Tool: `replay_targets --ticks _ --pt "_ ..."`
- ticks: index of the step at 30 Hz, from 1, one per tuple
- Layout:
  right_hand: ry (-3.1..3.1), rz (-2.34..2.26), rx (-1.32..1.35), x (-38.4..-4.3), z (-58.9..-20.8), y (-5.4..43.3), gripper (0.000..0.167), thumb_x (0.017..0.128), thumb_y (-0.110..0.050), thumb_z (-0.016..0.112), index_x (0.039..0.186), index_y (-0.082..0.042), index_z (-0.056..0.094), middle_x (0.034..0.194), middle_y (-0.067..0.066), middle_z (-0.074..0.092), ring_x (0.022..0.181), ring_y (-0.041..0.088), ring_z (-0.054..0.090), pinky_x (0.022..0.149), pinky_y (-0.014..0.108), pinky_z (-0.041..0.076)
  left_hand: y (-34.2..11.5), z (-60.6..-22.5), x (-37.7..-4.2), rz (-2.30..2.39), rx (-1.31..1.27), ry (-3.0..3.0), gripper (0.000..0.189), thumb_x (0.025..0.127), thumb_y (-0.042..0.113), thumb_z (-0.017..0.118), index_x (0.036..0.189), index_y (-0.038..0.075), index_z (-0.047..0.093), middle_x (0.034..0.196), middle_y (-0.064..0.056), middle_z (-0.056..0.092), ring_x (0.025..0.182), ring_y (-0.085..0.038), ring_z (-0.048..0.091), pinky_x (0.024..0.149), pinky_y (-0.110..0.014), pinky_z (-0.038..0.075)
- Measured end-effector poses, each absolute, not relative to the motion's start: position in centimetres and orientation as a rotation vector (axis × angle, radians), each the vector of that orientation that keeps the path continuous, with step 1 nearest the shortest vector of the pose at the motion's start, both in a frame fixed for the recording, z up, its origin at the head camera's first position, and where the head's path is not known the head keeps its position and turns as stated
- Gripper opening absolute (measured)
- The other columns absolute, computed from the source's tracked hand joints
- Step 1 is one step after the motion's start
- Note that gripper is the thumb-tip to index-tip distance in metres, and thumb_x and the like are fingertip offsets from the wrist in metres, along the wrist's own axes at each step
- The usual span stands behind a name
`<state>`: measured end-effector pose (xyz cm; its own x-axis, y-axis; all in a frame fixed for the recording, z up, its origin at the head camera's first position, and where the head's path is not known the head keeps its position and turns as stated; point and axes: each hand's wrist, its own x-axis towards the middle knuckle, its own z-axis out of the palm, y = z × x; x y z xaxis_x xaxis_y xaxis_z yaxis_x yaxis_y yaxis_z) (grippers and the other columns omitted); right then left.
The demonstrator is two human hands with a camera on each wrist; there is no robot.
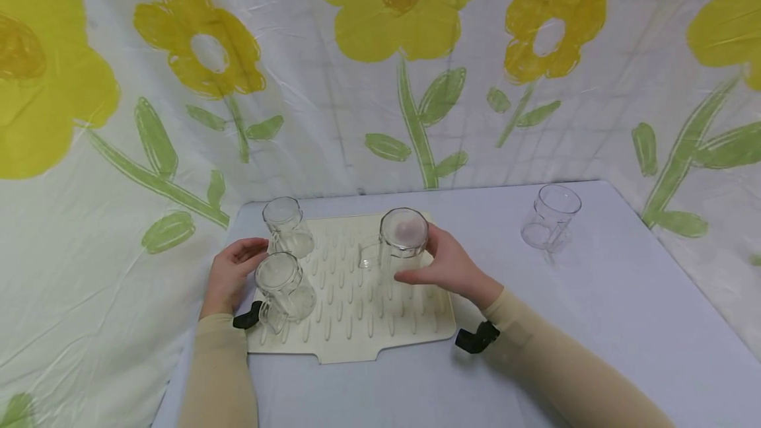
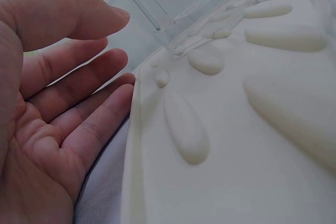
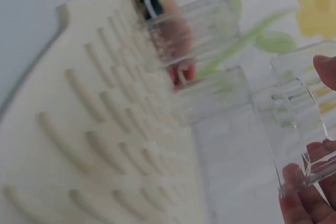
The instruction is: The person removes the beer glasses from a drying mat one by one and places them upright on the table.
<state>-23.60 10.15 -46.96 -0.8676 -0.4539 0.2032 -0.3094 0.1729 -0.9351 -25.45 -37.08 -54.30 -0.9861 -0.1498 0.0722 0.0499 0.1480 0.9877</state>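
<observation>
My right hand (image 1: pixel 448 266) grips a clear glass mug (image 1: pixel 404 233) from its right side, over the right part of a cream drying mat (image 1: pixel 351 351). The mug's handle points left. In the right wrist view, fingers wrap the same mug (image 3: pixel 286 129), which stands apart from the ridged mat there. Beside the mat's left edge lies my left hand (image 1: pixel 228 276), holding nothing; its fingers are loosely bent in the left wrist view. Close to it on the mat stand two more glass mugs, one at the back (image 1: pixel 285 216) and one in front (image 1: pixel 281 276).
Another glass mug (image 1: pixel 549 216) stands on the pale tablecloth (image 1: pixel 594 316) at the far right. Rows of raised ridges cover the mat. Behind the table hangs a white curtain (image 1: pixel 309 137) with yellow flowers.
</observation>
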Motion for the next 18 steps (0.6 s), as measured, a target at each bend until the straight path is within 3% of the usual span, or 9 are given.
replay_targets --ticks 12,18 --pt "2.295 -1.983 -0.823 -23.7 -42.6 12.4 0.08 0.083 -0.007 0.096 0.154 -0.02 0.061 0.15 -0.002 0.068 0.148 0.018 0.059 0.134 0.056 0.035 -37.2 -54.5 -25.6 -1.969 0.108 -2.259 0.042 0.103 0.005 0.08 0.141 -0.007 0.068 0.115 0.021 0.078 0.114 0.003 0.073 0.097 -0.01 0.057" --pt "2.265 -2.076 -0.858 -23.4 -41.1 13.0 0.077 0.082 0.003 0.092 0.152 -0.013 0.063 0.148 0.001 0.069 0.147 0.019 0.059 0.132 0.042 0.039 -37.2 -54.6 -25.6 -1.939 0.108 -2.271 0.045 0.103 0.008 0.082 0.143 -0.007 0.067 0.116 0.019 0.078 0.115 0.002 0.073 0.098 -0.01 0.057"
